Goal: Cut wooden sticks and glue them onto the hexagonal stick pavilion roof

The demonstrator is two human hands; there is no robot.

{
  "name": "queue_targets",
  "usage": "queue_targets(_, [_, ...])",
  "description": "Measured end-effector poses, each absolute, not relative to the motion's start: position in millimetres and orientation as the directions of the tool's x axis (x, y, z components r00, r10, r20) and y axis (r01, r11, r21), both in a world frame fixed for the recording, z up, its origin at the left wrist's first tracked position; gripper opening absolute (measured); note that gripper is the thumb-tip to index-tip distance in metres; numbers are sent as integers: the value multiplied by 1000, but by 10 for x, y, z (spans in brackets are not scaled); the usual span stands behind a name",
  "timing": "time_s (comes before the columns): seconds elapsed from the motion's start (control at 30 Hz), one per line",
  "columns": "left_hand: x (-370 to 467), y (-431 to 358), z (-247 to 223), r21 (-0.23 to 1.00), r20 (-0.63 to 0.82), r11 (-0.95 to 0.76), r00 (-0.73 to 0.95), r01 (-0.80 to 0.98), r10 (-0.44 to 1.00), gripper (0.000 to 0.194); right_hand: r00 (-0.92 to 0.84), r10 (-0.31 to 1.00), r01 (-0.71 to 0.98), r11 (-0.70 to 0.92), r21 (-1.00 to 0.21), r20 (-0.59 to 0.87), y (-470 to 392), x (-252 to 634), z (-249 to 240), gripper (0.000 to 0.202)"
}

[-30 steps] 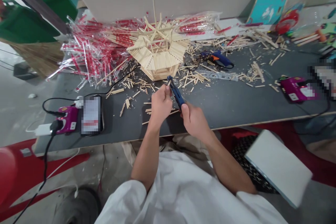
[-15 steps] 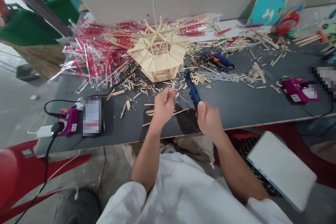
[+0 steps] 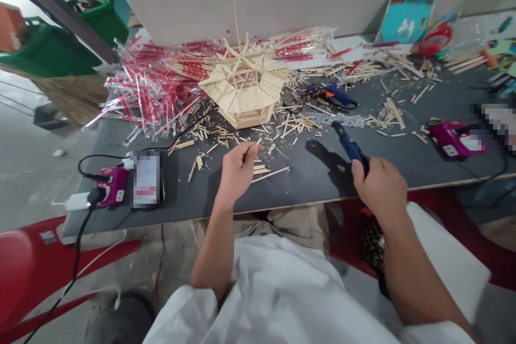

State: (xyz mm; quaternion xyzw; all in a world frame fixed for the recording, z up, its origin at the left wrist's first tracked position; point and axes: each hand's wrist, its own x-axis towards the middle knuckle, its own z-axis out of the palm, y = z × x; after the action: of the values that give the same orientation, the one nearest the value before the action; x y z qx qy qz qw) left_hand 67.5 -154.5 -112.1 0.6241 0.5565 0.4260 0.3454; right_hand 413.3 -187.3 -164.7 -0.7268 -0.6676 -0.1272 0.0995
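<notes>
My left hand (image 3: 238, 169) is closed in a pinch above the table's front part, with the pale tip of what looks like a short wooden stick (image 3: 258, 141) between thumb and finger. To the right, my right hand (image 3: 381, 185) wraps around a dark blue pliers-like tool (image 3: 350, 146), raised over the table with its head pointing away from me. Several loose sticks (image 3: 268, 174) lie beside and partly behind my left hand. Beyond both hands stands a model built of wooden sticks (image 3: 252, 98), with a flared roof and a tall upright stick.
Red-marked plastic wrappers (image 3: 145, 86) heap at the back left. A blue glue gun (image 3: 338, 95) and a clear ruler (image 3: 341, 120) lie among stick scraps. Purple power sockets (image 3: 115, 185) and a phone (image 3: 145, 180) sit front left; another purple socket unit (image 3: 457, 138) is at right.
My right hand has swung right with the blue tool, away from my left hand. My left hand has shifted slightly left, still pinched. The view has turned a little.
</notes>
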Motion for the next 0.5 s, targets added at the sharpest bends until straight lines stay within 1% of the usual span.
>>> queue_targets(0.1, [529,-1574,-1128,831,161,-142,11,537,987,36,42,944,991,-81,103,329,-1903,4325,-1691,54])
queue_targets(0.2, [343,-1636,-1149,740,183,-150,18,656,983,34,-11,952,987,-38,155,307,-1900,4487,-1683,56])
queue_targets(0.27, [204,-1722,-1159,714,188,-146,13,685,982,33,-55,961,983,4,183,271,-1884,4576,-1663,54])
queue_targets(0.37, [-11,-1905,-1191,702,143,-77,-34,708,989,32,-102,968,972,48,230,228,-1863,4653,-1645,55])
queue_targets(0.5, [-222,-2126,-1301,675,177,-77,-60,733,982,32,-115,971,954,50,295,208,-1868,4647,-1649,61])
